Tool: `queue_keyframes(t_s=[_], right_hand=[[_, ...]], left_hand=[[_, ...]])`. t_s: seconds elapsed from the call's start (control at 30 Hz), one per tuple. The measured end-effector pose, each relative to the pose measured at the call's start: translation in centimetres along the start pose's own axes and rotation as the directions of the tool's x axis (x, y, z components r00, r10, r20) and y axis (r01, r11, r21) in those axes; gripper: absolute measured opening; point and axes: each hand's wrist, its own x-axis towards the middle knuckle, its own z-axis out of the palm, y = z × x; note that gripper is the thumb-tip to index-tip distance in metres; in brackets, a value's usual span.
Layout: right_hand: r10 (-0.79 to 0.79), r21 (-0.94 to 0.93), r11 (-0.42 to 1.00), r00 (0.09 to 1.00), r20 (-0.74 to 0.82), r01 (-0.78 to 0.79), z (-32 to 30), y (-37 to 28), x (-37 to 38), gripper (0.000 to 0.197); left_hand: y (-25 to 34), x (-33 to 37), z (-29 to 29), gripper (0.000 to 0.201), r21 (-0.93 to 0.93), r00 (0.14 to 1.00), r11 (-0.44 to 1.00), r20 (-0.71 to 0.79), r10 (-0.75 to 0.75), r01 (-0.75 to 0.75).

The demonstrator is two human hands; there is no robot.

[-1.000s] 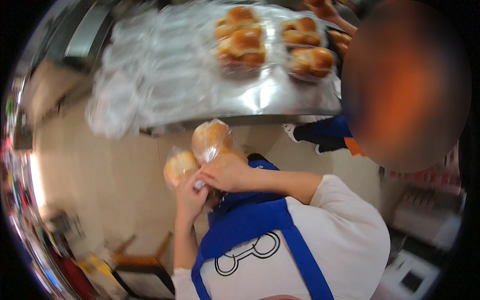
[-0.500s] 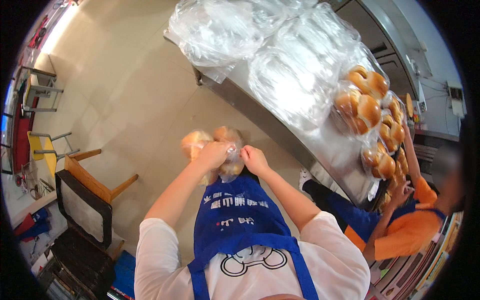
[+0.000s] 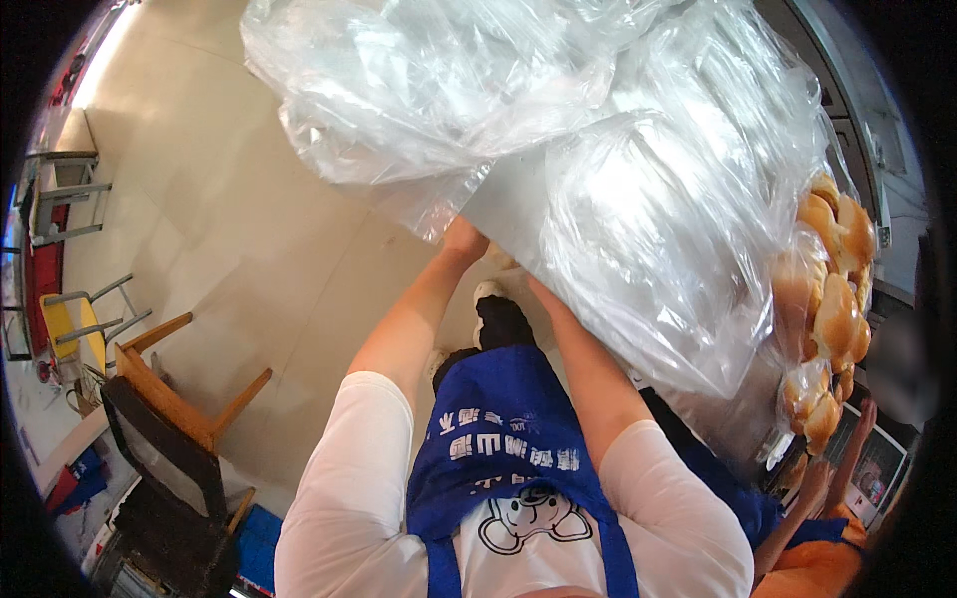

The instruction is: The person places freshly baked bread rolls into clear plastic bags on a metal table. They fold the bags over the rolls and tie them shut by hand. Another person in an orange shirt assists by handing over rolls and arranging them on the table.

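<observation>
Both hands had moved to the steel table point(image 3: 506, 204), which hid the right hand; left hand point(image 3: 466, 240) showed partly. Grips could not be told. Bun point(image 3: 500, 257), mostly hidden, showed between both hands.

Looks like a bakery, or the packing area of a bread shop. Shows as much in the broad metal table point(image 3: 510, 209), in the clear plastic bags point(image 3: 668, 199) heaped across it, and in the golden buns point(image 3: 839, 321) — some under clear film — crowded at the table's right end. Fits, too, with a blue apron point(image 3: 508, 387) worn just before the table and a co-worker point(image 3: 812, 572) in orange and blue near its right end. Opens, left of the table, onto a pale floor point(image 3: 239, 209) with a wooden-legged chair point(image 3: 164, 453) and a yellow chair point(image 3: 88, 337).
</observation>
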Motion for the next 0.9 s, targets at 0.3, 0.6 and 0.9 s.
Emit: queue_keyframes(t_s=[0.3, 0.6, 0.9], right_hand=[[-0.043, -0.05, 0.998, 0.998, -0.054, 0.04, -1.3, 3.8, -0.6, 0.027], [0.015, 0.419, 0.794, 0.704, 0.71, -0.44, -7.7, 4.2, -18.9, 0.036], [0.377, 0.238, 0.01, 0.224, 0.899, -0.971, -18.0, 13.3, -39.3, 0.037]], left_hand=[[-2.1, 0.9, 3.8, 0.041, -0.255, 0.967, 0.95, 0.221, -0.126, 0.182], [-8.6, -28.0, 3.2, 0.033, -0.286, 0.607, 0.542, 0.485, -0.629, 0.79], [8.5, -38.7, -2.6, 0.032, -0.078, 0.571, 0.662, 0.586, -0.575, 0.745]])
